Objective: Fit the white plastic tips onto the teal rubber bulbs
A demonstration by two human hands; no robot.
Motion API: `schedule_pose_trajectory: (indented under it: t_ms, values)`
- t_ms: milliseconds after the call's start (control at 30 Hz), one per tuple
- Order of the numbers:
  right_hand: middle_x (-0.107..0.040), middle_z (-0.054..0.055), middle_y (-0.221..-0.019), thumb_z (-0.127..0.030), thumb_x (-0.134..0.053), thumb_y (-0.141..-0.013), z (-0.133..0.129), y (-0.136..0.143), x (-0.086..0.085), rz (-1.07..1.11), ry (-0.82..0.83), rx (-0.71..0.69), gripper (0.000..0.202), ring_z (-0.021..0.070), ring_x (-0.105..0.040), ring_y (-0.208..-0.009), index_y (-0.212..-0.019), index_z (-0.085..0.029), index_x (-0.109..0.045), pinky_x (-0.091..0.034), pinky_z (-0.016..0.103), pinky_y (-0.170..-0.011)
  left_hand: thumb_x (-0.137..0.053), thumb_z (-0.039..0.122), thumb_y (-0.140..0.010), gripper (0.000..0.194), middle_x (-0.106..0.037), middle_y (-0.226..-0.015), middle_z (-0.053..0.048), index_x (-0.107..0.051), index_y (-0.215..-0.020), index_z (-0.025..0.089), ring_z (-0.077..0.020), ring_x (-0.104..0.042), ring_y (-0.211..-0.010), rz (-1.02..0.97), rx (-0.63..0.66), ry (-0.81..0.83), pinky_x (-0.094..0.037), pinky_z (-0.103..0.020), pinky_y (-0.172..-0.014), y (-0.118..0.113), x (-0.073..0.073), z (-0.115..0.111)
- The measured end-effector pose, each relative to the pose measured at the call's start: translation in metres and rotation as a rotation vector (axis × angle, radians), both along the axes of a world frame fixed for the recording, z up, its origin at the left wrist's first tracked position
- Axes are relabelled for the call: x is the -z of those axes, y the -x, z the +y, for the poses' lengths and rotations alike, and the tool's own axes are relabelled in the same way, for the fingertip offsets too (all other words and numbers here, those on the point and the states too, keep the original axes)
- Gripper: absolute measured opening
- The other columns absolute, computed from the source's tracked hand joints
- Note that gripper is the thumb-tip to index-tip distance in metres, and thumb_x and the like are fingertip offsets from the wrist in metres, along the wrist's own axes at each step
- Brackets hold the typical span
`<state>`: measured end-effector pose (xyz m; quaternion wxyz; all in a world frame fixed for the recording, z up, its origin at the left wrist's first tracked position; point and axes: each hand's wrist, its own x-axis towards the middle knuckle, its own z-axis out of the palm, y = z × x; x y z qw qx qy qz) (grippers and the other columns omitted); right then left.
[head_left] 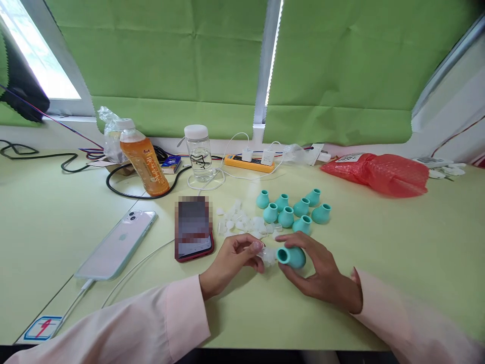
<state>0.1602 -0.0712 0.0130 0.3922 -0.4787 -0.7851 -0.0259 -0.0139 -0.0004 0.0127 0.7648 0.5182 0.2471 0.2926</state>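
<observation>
My right hand (322, 268) grips a teal rubber bulb (297, 258) between thumb and fingers, its round opening facing left. Just left of it, my left hand (237, 258) is closed in a pinch on a small translucent piece (268, 256), partly hidden by the fingers. Behind both hands lies a loose pile of small white and clear plastic pieces (238, 220). Several more teal bulbs (286, 217) stand to the right of that pile, most with their openings up.
Left of my hands are a dark red phone (194, 227) and a clear-cased phone (117, 245) with a white cable. Farther back are an orange drink bottle (146, 162), a clear bottle (200, 154), a power strip (250, 163) and a red plastic bag (379, 173).
</observation>
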Motion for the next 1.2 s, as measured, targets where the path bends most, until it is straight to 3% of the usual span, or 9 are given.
schedule_pose_trajectory:
  t_ms: [133,367,633,800,967,1200]
  values:
    - [-0.056,0.004,-0.073,-0.022,-0.053,-0.070,0.001,0.003,0.004,-0.077,-0.021,0.012,0.024,0.0164,-0.055,-0.067,-0.092,-0.020,-0.044,-0.045,0.029,-0.060,-0.061,0.037,-0.067,0.027,-0.046,-0.048,0.005,-0.053,-0.071,0.012,-0.0039,-0.041,-0.040,0.031,0.013,-0.020,-0.035,-0.015,-0.035,0.000,-0.001,-0.002]
    - [-0.056,0.003,-0.074,-0.018,-0.050,-0.072,0.004,-0.003,0.007,-0.070,-0.028,0.080,0.017,0.0147,-0.055,-0.064,-0.088,-0.020,-0.045,-0.041,0.025,-0.054,-0.069,0.024,-0.059,0.033,-0.062,-0.064,-0.004,-0.060,-0.087,0.009,-0.0123,-0.058,-0.056,0.021,0.058,0.014,-0.048,-0.025,-0.055,0.002,-0.004,-0.001]
    - [-0.056,0.002,-0.069,-0.015,-0.046,-0.073,0.003,-0.003,0.008,-0.167,0.062,0.030,0.016,0.0137,-0.053,-0.060,-0.089,-0.019,-0.046,-0.038,0.024,-0.050,-0.067,0.025,-0.061,0.020,-0.062,-0.066,-0.004,-0.063,-0.073,0.009,-0.0128,-0.058,-0.062,0.076,-0.007,-0.101,-0.047,-0.025,-0.064,0.003,-0.009,-0.007]
    - [-0.055,0.002,-0.069,-0.015,-0.045,-0.074,0.003,-0.001,0.010,-0.168,0.035,0.033,0.015,0.0132,-0.053,-0.061,-0.089,-0.018,-0.046,-0.038,0.024,-0.050,-0.064,0.031,-0.063,0.023,-0.054,-0.060,-0.001,-0.059,-0.067,0.009,-0.0090,-0.051,-0.051,0.192,-0.003,-0.258,-0.046,-0.022,-0.051,0.003,-0.010,-0.006]
    - [-0.055,0.001,-0.068,-0.014,-0.043,-0.075,0.002,0.000,0.010,-0.214,0.030,-0.031,0.015,0.0125,-0.052,-0.058,-0.088,-0.017,-0.047,-0.037,0.024,-0.048,-0.051,0.039,-0.072,0.028,-0.046,-0.055,0.003,-0.052,-0.065,0.011,-0.0051,-0.044,-0.040,0.320,0.042,-0.437,-0.034,-0.016,-0.036,0.004,-0.009,-0.007]
    - [-0.057,0.002,-0.067,-0.012,-0.045,-0.070,0.000,0.008,0.012,-0.101,0.014,0.073,0.016,0.0139,-0.055,-0.060,-0.084,-0.018,-0.048,-0.040,0.024,-0.050,-0.046,0.037,-0.076,0.028,-0.047,-0.060,0.001,-0.053,-0.068,0.011,-0.0060,-0.047,-0.044,0.237,0.001,-0.419,-0.035,-0.017,-0.040,0.002,-0.007,-0.015]
